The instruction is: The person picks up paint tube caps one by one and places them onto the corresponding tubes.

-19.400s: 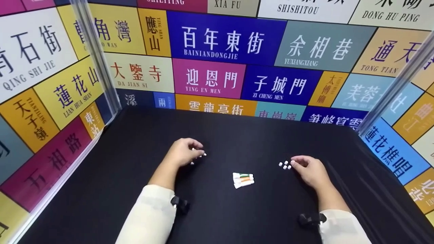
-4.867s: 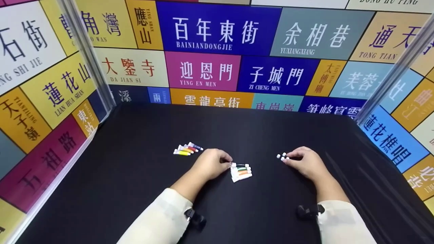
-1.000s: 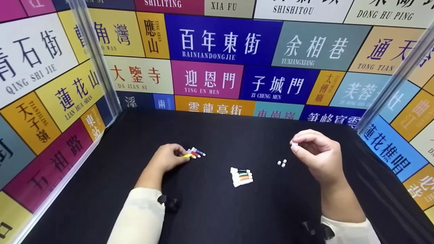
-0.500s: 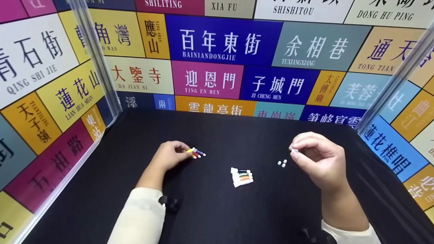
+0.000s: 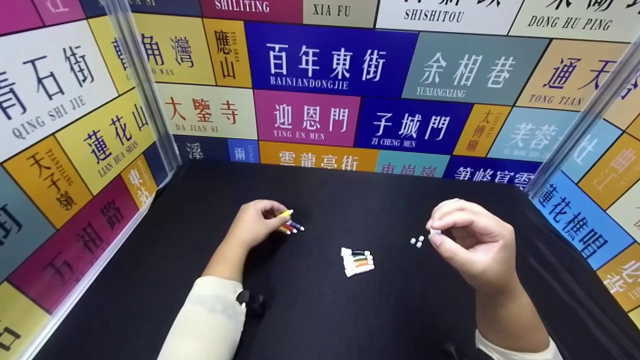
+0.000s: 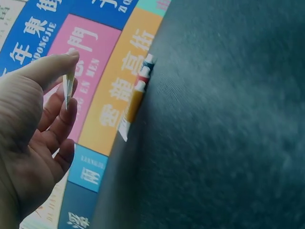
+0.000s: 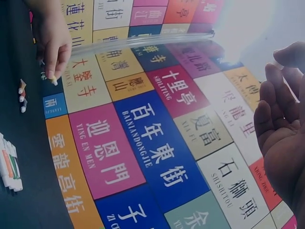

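In the head view my left hand (image 5: 254,226) pinches a small yellow paint tube (image 5: 285,213) between thumb and fingers, just above the table. The left wrist view shows this tube (image 6: 69,88) edge-on. Below it lie a few more paint tubes (image 5: 294,227), red and dark blue among them, partly hidden by the hand. My right hand (image 5: 475,245), raised at the right, holds a tiny white piece (image 5: 435,231) between thumb and fingertips. Three similar white pieces (image 5: 419,241) lie beside it. In the middle sits a row of tubes (image 5: 358,262) with black, green, orange and white bands.
A black cloth (image 5: 320,310) covers the table. Upright panels (image 5: 330,60) with coloured Chinese signs enclose its back and sides, joined by clear corner strips (image 5: 145,85). A dark band (image 5: 250,300) is worn on the left wrist.
My left hand has lifted the yellow tube off its pile, its tip now raised. The right hand has sunk slightly with the white piece. Since the oldest frame, a black-banded tube has joined the middle row.
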A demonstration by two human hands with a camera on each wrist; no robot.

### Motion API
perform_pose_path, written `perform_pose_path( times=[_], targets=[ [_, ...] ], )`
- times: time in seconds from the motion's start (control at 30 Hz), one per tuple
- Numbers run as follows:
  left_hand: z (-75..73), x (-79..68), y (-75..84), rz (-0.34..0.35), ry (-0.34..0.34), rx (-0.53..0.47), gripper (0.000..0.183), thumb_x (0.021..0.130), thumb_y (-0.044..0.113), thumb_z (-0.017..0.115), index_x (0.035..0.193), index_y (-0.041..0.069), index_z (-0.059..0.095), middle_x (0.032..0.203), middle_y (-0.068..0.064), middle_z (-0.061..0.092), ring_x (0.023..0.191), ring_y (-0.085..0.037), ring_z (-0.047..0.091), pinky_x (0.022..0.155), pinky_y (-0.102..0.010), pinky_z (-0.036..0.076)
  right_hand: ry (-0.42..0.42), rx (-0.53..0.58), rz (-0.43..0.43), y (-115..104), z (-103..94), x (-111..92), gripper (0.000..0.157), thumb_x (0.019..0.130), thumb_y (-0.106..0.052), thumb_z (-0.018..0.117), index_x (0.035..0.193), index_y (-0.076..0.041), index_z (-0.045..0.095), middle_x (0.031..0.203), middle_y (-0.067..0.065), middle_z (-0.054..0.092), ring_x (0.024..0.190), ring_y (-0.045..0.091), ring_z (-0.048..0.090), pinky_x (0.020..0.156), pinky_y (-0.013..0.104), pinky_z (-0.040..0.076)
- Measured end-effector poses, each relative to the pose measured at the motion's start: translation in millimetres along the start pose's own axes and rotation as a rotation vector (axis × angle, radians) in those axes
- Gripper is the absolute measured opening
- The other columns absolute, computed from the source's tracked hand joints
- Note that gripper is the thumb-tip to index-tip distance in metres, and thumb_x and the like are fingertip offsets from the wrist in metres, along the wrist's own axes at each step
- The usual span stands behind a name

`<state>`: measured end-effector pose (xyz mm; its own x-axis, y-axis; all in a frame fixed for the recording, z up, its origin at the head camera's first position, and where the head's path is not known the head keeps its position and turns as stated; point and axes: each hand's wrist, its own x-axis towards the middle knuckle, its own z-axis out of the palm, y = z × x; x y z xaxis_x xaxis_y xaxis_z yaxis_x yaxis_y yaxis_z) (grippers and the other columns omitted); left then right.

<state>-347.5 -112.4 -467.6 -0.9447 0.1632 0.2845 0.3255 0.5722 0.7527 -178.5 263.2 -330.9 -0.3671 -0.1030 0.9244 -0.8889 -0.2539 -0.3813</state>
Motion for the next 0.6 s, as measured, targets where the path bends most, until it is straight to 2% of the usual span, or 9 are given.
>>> perform_pose_path(
  times=[0.33,0.6],
  targets=[
    [-2.8,-1.2,27.2,0.080,0.087,-0.002,0.012,0.092,0.035,0.085,0.099,0.025,0.083,0.091,0.001,0.073,0.085,-0.016,0.063,0.078,-0.031,0.054,-0.041,0.064,-0.147,-14.1,19.5,8.6,0.013,0.072,0.031,0.066,0.083,0.025,0.064,0.085,0.027,0.068,0.085,0.032,0.064,0.083,0.032,0.059],
    [-4.0,-6.1,55.3,0.175,0.144,-0.028,0.012,0.093,0.035,0.085,0.098,0.024,0.083,0.089,0.002,0.072,0.082,-0.016,0.063,0.076,-0.030,0.054,-0.047,0.063,-0.210,-24.3,31.6,11.1,0.010,0.072,0.028,0.068,0.079,0.023,0.064,0.082,0.026,0.066,0.082,0.033,0.061,0.080,0.034,0.056]
  ],
)
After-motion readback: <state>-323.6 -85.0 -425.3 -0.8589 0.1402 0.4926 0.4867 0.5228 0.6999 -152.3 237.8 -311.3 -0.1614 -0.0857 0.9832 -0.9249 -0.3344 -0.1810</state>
